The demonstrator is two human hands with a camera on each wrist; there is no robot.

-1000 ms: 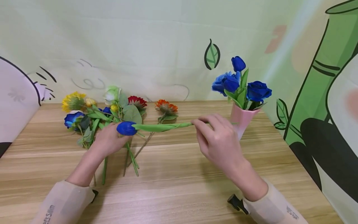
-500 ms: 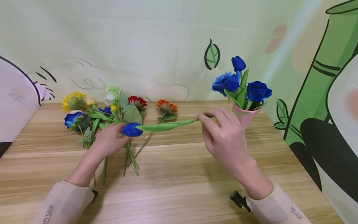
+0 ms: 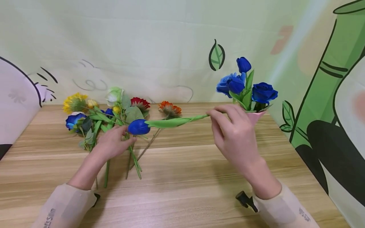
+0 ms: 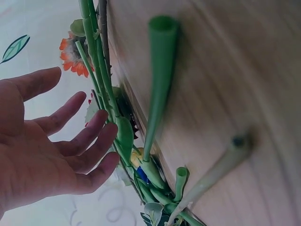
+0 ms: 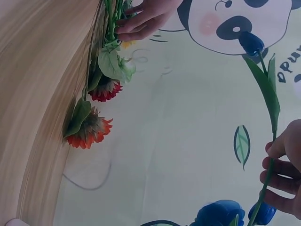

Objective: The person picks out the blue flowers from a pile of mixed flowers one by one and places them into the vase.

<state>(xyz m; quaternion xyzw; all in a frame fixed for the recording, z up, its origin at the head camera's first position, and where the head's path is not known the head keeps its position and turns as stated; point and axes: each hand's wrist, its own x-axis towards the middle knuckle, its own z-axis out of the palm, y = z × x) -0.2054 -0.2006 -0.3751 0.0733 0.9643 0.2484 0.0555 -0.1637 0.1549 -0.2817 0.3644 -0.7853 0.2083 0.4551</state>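
My right hand (image 3: pixel 235 136) pinches the green stem of a blue artificial tulip (image 3: pixel 138 127) between thumb and fingers. The tulip lies nearly level in the air, its bloom pointing left past the fingertips of my left hand (image 3: pixel 112 141). In the left wrist view, the left hand (image 4: pixel 61 146) has its fingers spread and loosely bent beside green stems (image 4: pixel 96 52), with nothing in its grasp. Behind the right hand, a pink vase (image 3: pixel 255 118) holds several blue flowers (image 3: pixel 263 92); most of the vase is hidden by that hand.
On the left of the wooden table (image 3: pixel 182 196) lies a pile of artificial flowers, among them a yellow flower (image 3: pixel 74 104), a white rose (image 3: pixel 115 96) and a red flower (image 3: pixel 140 103). An orange flower (image 3: pixel 170 109) lies right of them. A printed cloth backdrop (image 3: pixel 159 47) hangs behind.
My right hand has moved right and a little up toward the vase, carrying the tulip. The tulip's bloom has slid clear of my left hand, which has hardly moved.
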